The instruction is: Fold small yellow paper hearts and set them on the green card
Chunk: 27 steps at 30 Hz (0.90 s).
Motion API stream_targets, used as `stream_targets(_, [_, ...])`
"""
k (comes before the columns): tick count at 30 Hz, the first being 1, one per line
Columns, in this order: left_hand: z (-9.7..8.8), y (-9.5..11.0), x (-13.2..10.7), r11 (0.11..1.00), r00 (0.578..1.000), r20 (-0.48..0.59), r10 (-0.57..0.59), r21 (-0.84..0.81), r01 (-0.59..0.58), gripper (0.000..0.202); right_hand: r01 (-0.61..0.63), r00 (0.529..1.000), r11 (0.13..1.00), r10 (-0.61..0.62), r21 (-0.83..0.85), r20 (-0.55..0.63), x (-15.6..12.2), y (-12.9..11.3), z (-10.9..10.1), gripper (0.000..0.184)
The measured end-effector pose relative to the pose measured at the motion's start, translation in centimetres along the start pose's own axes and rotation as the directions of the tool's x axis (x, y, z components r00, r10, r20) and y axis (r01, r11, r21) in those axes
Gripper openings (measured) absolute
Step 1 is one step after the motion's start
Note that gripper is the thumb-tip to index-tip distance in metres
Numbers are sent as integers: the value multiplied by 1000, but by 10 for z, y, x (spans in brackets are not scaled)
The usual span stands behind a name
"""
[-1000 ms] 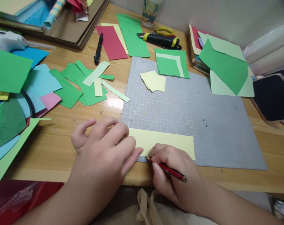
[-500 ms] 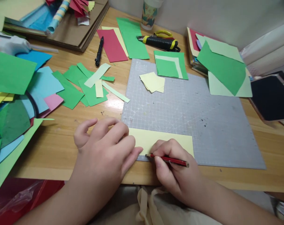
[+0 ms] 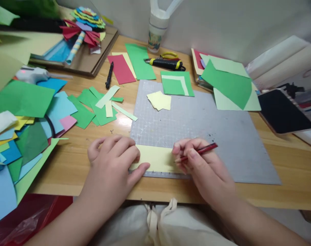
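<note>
Right hand [image 3: 199, 164]: fingers closed around a red pencil [image 3: 200, 151], thumb and forefinger pinching it near the tip. The shaft slants up and to the right past the knuckles. The tip is down on the right part of a yellow paper strip [image 3: 157, 159] (the hand hides the strip's right end).

Left hand [image 3: 114, 159]: not gripping. It lies flat with the fingers stretched out and side by side, and the fingertips press the left end of the strip down.

The strip lies lengthwise along the near edge of a grey cutting mat [image 3: 209, 126], between the two hands. The mat sits on a wooden table [image 3: 68, 160].

Far side of the mat:
- A few small yellow pieces [image 3: 159, 100], overlapping.
- Just beyond them, a green square [image 3: 177, 83] with a pale L-shaped band on it.

Behind the mat:
- A black-and-yellow utility knife [image 3: 165, 64], with yellow-handled scissors [image 3: 169, 54] touching it.
- A printed cup [image 3: 154, 36] near the wall.
- A red sheet [image 3: 121, 68] and a green sheet [image 3: 140, 61], side by side.
- A black pen [image 3: 109, 75], to the left of the red sheet.

Left of the mat:
- Loose green scraps [image 3: 91, 107] with pale strips across them.
- Farther left, a heap of blue, green and pink paper.
- A glue gun [image 3: 32, 75].

Right of the mat:
- Green sheets [image 3: 227, 83] stacked on a pile.
- A dark-screened phone [image 3: 283, 111], well clear of both hands.
</note>
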<state>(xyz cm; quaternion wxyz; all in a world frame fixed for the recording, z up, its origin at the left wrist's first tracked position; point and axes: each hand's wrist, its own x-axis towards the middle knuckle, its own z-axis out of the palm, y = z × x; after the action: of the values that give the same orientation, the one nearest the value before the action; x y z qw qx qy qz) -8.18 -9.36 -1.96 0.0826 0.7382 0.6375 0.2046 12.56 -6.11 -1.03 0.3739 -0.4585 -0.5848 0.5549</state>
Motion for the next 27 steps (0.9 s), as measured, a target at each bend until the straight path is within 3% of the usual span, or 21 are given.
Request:
stream_targets(2, [-1,1,-1,999,999,11,-31,-8,32,15,-55,997,990,61,-133,45,13,-10,-23,22])
stream_targets(5, [-7,5,2,999,999,12,-31,-9,31,8,-78,997,912,76,-402,-23,45,-20,-65,24])
stream_targets(6, [-9,8,6,1000,1000,7,-19,1,19,9,-77,997,836,75,-543,-26,57,-21,-78,31])
stream_targets(8, [-15,13,20,999,1000,-4,16,45,-16,15,-132,990,585,115,-800,-79,80,-19,-100,53])
stream_targets(11, [-20,20,56,981,997,60,45,185,-55,31,-174,985,221,28,-960,-172,102,-9,-119,69])
stream_targets(12, [-20,22,70,967,994,98,42,245,-65,34,-185,983,158,12,-970,-185,105,-6,-122,69])
stream_targets(14, [-15,21,98,940,992,122,34,333,-73,36,-194,980,126,-14,-973,-197,106,0,-126,63])
stream_targets(18, [-1,12,134,930,974,185,128,320,-183,38,-111,992,209,-33,-972,-120,101,7,-133,48])
stream_targets(20, [4,7,138,924,953,249,175,294,-246,35,-72,996,249,-31,-966,-82,101,8,-135,44])
stream_targets(27, [11,-1,131,941,984,171,44,324,-98,41,-70,997,290,2,-955,-72,105,9,-140,43])
